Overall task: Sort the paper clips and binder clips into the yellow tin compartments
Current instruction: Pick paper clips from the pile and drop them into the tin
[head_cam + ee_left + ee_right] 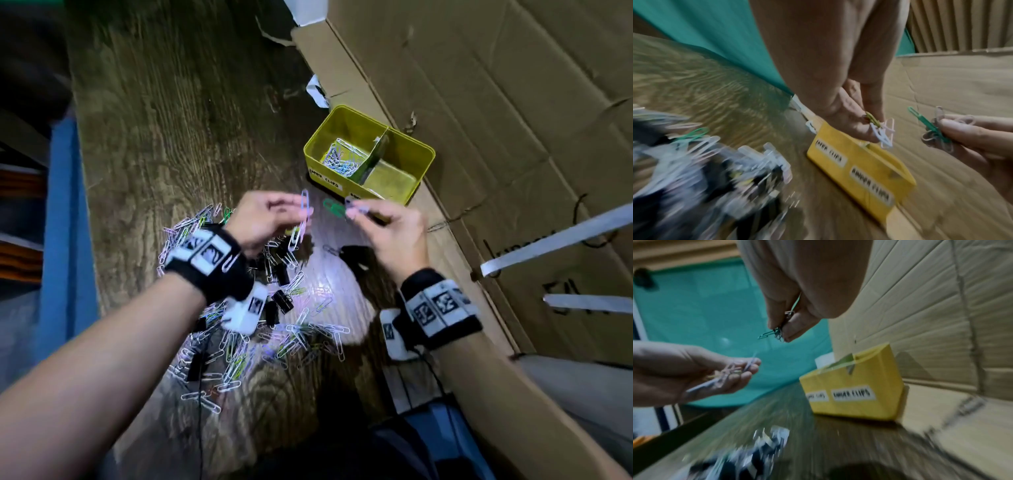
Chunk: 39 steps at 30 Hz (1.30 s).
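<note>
A yellow tin (419, 150) with a divider stands on the wooden table; its left compartment holds several paper clips (340, 158), its right one looks bare. My left hand (274, 214) pinches a bunch of paper clips (885, 131), one blue clip (305, 205) sticking up. My right hand (380, 219) pinches another bunch with a green clip (334, 207) poking out, also seen as the green clip (929, 125) in the left wrist view. Both hands hover just in front of the tin (851, 386). A pile of paper clips and black binder clips (260, 308) lies below the hands.
A large flattened cardboard box (496, 102) lines the table's right side, touching the tin. White paper scraps (317, 90) lie beyond the tin. The table's left edge (82, 205) drops off to a blue surface. A green sheet (715, 305) hangs behind.
</note>
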Each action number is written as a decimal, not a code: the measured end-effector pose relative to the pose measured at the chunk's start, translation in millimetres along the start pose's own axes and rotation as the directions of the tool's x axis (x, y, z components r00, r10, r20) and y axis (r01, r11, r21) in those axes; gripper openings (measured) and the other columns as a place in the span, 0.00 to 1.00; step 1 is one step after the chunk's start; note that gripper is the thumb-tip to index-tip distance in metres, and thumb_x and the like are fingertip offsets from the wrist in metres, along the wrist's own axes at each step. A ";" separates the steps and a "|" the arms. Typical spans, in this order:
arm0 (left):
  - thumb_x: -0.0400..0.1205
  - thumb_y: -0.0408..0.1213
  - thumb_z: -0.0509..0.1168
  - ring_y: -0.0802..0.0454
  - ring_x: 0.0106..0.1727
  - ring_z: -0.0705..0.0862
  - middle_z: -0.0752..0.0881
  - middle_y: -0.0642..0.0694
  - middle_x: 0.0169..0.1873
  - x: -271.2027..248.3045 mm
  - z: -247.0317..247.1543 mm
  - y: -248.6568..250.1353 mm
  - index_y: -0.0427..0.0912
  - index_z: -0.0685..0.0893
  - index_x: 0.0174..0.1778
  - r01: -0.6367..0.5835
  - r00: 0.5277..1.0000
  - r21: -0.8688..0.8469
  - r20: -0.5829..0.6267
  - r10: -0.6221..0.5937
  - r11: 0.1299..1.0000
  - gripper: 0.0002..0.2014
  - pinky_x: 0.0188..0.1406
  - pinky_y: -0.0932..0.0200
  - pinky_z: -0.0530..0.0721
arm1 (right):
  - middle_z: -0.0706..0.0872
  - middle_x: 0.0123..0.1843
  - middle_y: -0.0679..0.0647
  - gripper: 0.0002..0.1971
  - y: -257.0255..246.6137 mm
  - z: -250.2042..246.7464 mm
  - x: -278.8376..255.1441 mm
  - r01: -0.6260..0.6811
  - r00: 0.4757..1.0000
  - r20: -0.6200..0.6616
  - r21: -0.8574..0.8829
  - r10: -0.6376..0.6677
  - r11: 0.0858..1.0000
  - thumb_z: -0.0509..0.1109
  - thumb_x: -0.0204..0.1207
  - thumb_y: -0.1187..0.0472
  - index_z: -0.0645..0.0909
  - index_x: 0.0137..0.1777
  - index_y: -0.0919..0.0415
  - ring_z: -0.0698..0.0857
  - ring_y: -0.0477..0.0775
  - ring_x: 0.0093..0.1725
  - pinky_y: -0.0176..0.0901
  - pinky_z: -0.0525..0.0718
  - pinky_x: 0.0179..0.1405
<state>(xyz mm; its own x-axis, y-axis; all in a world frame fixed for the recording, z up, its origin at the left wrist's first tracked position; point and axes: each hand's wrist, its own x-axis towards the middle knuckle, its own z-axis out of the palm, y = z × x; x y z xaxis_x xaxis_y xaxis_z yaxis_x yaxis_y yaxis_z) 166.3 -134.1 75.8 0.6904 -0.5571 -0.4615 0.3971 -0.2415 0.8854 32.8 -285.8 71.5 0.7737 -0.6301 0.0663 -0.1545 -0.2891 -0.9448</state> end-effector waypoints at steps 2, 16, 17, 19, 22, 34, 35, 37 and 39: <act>0.72 0.21 0.70 0.55 0.30 0.88 0.90 0.46 0.30 28.9 10.2 28.6 0.34 0.85 0.45 -0.031 0.999 -0.073 -0.007 0.031 0.997 0.08 0.29 0.63 0.85 | 0.89 0.42 0.44 0.07 -17.0 -6.8 28.5 0.028 0.996 -0.083 0.028 -0.026 0.999 0.79 0.69 0.62 0.89 0.47 0.54 0.85 0.31 0.39 0.28 0.82 0.46; 0.80 0.24 0.61 0.51 0.40 0.87 0.88 0.43 0.43 128.6 45.8 58.1 0.39 0.85 0.51 0.069 0.993 -0.098 -0.087 -0.077 0.993 0.11 0.41 0.60 0.84 | 0.92 0.47 0.56 0.10 -8.0 8.6 159.5 -0.018 0.999 0.019 -0.355 0.026 0.935 0.79 0.70 0.59 0.90 0.50 0.61 0.86 0.45 0.44 0.26 0.77 0.48; 0.80 0.25 0.61 0.49 0.43 0.88 0.88 0.43 0.43 120.6 40.8 56.4 0.40 0.84 0.52 0.063 0.995 -0.097 -0.073 -0.070 0.993 0.10 0.45 0.58 0.85 | 0.92 0.48 0.56 0.10 -4.5 12.1 162.0 -0.009 0.998 0.059 -0.411 0.037 0.912 0.78 0.70 0.59 0.90 0.50 0.61 0.87 0.48 0.47 0.29 0.77 0.51; 0.81 0.26 0.62 0.47 0.41 0.88 0.88 0.43 0.40 98.8 31.0 51.5 0.39 0.83 0.50 0.042 0.997 -0.058 -0.058 -0.046 0.997 0.07 0.42 0.57 0.86 | 0.91 0.52 0.56 0.13 -0.3 18.9 165.5 -0.012 0.985 0.145 -0.487 0.094 0.873 0.78 0.71 0.58 0.89 0.54 0.59 0.87 0.51 0.52 0.35 0.79 0.58; 0.80 0.26 0.65 0.49 0.32 0.85 0.87 0.40 0.35 58.4 15.6 35.8 0.36 0.84 0.50 -0.046 0.999 0.192 0.023 0.042 0.980 0.06 0.30 0.59 0.82 | 0.87 0.63 0.54 0.22 -2.4 24.1 163.0 -0.010 0.942 0.281 -0.525 0.185 0.851 0.78 0.70 0.57 0.83 0.65 0.56 0.83 0.51 0.64 0.41 0.75 0.70; 0.74 0.47 0.64 0.50 0.57 0.84 0.86 0.56 0.53 -51.3 -31.7 -108.6 0.58 0.85 0.48 -0.658 0.745 0.753 0.652 -0.138 0.007 0.09 0.57 0.48 0.77 | 0.88 0.38 0.52 0.06 6.2 32.5 30.2 0.274 0.861 0.494 -0.245 -0.124 0.930 0.77 0.70 0.64 0.90 0.47 0.60 0.81 0.37 0.33 0.23 0.74 0.37; 0.74 0.45 0.63 0.49 0.61 0.82 0.85 0.55 0.56 -50.3 -34.3 -111.0 0.57 0.86 0.49 -0.652 0.756 0.755 0.640 -0.140 -0.070 0.11 0.60 0.44 0.77 | 0.86 0.36 0.48 0.04 15.2 33.6 13.3 0.225 0.813 0.582 -0.296 -0.011 0.929 0.77 0.71 0.64 0.90 0.45 0.61 0.80 0.33 0.28 0.20 0.72 0.34; 0.79 0.41 0.61 0.49 0.74 0.70 0.79 0.54 0.67 -50.7 -38.9 -109.8 0.55 0.85 0.57 -0.606 0.794 0.777 0.580 -0.181 -0.172 0.13 0.74 0.40 0.61 | 0.85 0.32 0.44 0.03 36.3 34.0 -19.3 0.097 0.611 0.722 -0.475 0.325 0.874 0.77 0.70 0.62 0.90 0.42 0.58 0.78 0.32 0.25 0.26 0.75 0.33; 0.81 0.39 0.60 0.48 0.79 0.62 0.73 0.52 0.73 -54.9 -40.3 -109.4 0.52 0.82 0.60 -0.551 0.833 0.806 0.515 -0.203 -0.217 0.14 0.78 0.40 0.53 | 0.88 0.33 0.48 0.09 56.7 32.5 -49.7 0.071 0.356 0.765 -0.594 0.536 0.801 0.81 0.67 0.55 0.89 0.41 0.59 0.82 0.41 0.30 0.34 0.78 0.36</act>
<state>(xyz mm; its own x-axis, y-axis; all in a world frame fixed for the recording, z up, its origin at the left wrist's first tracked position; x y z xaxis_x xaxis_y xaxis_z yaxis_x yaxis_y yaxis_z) 109.3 -45.1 2.0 0.1830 -0.8238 -0.5366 -0.9539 -0.2808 0.1058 5.6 -247.5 4.3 0.6630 0.1722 -0.7285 -0.4343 -0.7042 -0.5617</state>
